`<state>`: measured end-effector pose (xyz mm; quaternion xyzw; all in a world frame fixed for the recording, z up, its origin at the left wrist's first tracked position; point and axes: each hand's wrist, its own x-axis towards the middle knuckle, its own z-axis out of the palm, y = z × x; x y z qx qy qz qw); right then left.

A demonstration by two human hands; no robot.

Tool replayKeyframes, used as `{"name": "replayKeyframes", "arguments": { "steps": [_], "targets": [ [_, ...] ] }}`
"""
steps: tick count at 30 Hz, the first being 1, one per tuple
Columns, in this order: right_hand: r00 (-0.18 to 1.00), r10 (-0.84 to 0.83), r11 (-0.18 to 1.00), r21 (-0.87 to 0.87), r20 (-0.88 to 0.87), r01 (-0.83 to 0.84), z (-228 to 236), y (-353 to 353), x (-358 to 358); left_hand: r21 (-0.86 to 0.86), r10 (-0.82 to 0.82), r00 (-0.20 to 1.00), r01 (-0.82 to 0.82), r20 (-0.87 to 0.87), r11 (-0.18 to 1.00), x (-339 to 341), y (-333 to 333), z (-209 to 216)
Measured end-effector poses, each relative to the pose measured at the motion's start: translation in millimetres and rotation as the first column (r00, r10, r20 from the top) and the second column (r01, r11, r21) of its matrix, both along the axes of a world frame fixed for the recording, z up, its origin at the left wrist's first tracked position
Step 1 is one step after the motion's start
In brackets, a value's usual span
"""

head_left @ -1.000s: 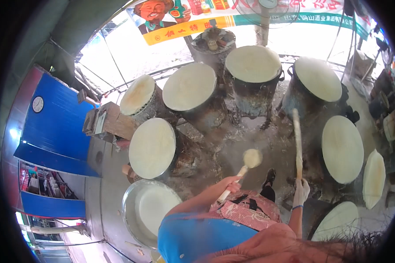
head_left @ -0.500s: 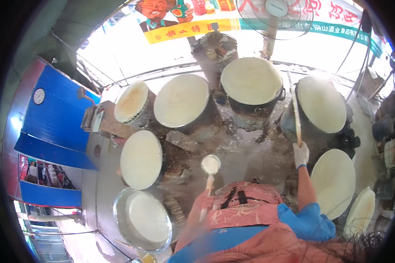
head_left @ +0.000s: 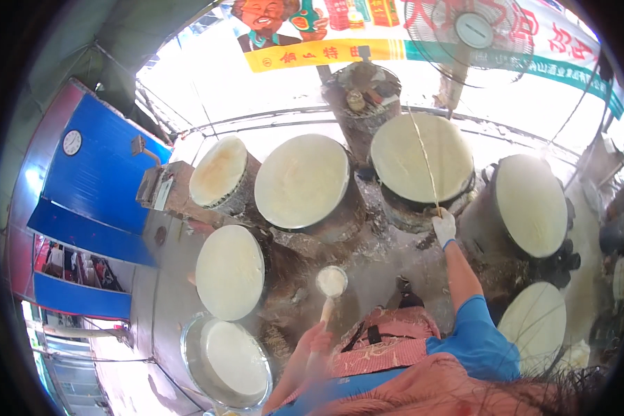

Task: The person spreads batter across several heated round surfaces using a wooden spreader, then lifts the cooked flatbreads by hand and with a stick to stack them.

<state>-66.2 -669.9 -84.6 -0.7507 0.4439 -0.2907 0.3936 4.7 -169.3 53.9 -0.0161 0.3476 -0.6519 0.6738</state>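
Observation:
My left hand is closed round the pale handle of a ladle. The ladle's round bowl has something whitish in it and is held low over the floor. On my right hand is a white glove, closed on the near end of a long thin stick. That stick reaches away across the cream-coloured top of the far middle pot; I cannot tell whether it touches the surface. To the right of this hand stands another large pot with a pale top.
More wide pots with pale tops stand in an arc around me. A metal basin holding white liquid is at lower left. Beyond the pots is a drum with objects on top. A fan hangs at the top, and a blue panel stands left.
My right hand has swung left with the stick, from beside the far right pot to the far middle pot. The whole view has shifted slightly. My left hand still grips the ladle.

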Motion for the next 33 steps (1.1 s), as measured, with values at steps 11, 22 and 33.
{"name": "replayKeyframes", "arguments": {
  "steps": [11, 22, 33],
  "targets": [
    [0.989, 0.073, 0.908, 0.402, 0.129, -0.12, -40, 45, 116, 0.037, 0.289, 0.949, -0.287, -0.127, 0.957, -6, -43, 16],
    [0.854, 0.458, 0.843, 0.186, 0.246, -0.505, 127, 30, 252, 0.119, 0.509, 0.854, -0.497, -0.107, 0.86, -27, -80, 36],
    [0.872, 0.404, 0.915, 0.105, -0.276, -0.39, 88, 54, 60, 0.095, 0.519, 0.849, -0.51, -0.104, 0.855, 28, -63, 41]
  ]
}}
